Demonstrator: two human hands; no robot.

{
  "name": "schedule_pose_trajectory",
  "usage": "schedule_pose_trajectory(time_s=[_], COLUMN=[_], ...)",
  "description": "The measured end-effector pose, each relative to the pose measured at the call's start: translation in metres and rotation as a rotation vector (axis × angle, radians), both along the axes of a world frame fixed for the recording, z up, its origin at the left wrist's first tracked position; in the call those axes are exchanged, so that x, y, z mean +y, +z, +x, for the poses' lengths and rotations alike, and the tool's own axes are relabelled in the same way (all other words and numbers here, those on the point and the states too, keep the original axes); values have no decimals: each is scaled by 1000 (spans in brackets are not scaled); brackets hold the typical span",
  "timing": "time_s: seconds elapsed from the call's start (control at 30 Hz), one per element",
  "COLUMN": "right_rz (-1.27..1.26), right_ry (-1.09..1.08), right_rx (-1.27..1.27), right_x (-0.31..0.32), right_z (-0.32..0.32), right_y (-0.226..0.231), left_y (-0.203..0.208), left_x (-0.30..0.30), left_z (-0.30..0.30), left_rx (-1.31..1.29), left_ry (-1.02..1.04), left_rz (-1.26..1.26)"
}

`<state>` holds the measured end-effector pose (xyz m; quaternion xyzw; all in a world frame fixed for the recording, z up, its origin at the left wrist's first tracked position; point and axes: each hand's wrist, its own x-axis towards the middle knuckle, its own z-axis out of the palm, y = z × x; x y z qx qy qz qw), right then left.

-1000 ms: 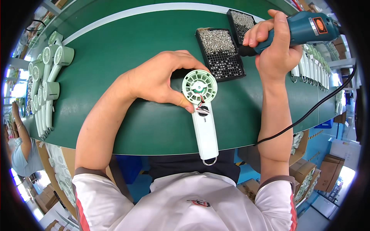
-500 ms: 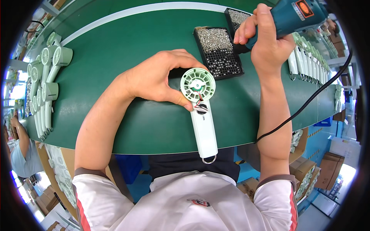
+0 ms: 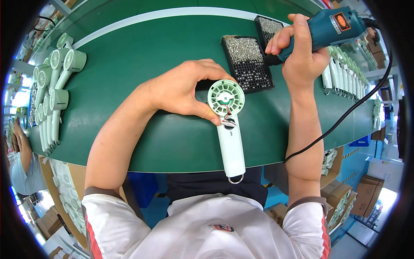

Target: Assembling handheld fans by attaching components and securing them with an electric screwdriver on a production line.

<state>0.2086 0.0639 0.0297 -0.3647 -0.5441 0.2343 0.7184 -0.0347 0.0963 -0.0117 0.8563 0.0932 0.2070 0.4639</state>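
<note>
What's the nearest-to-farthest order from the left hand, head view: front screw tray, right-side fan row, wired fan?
1. Wired fan: gripped by the left hand.
2. Front screw tray: ahead, rightward.
3. Right-side fan row: far right.

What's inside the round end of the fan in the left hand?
Inside the round end there are spokes, a pale middle piece and thin wires. Anything under the middle piece is covered.

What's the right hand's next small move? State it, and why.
Probably lower the teal power driver toward the near screw tray: the right hand has its black nose by that tray's edge, screws fill its far half, and the left hand holds the fan. Whether the driver carries a screw is unclear.
</note>
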Motion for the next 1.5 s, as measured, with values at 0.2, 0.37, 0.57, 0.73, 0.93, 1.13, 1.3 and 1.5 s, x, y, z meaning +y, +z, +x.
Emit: schedule_pose_trajectory(time_s=[0.2,0.37,0.57,0.73,0.93,1.13,1.3,1.5], right_rz=[-10,9,18,21,-211,-61,70,2], right_ry=[-9,-25,3,247,196,509,768,541], right_rx=[15,28,117,197,6,-52,-99,-109], right_x=[-1,-2,-14,-42,-74,-69,-47,-49], right_z=[-1,-1,-10,-40,-76,-71,-51,-69], right_y=[2,6,27,51,71,63,38,36], left_y=[0,-1,1,-1,-1,0,0,1], left_x=[-1,0,0,2,2,1,-2,3], left_z=[1,1,0,0,-3,-1,1,2], left_rx=[6,7,22,20,10,26,2,17], left_ry=[7,3,18,-5,6,-2,6,3], left_rz=[10,9,39,32,66,22,65,-5])
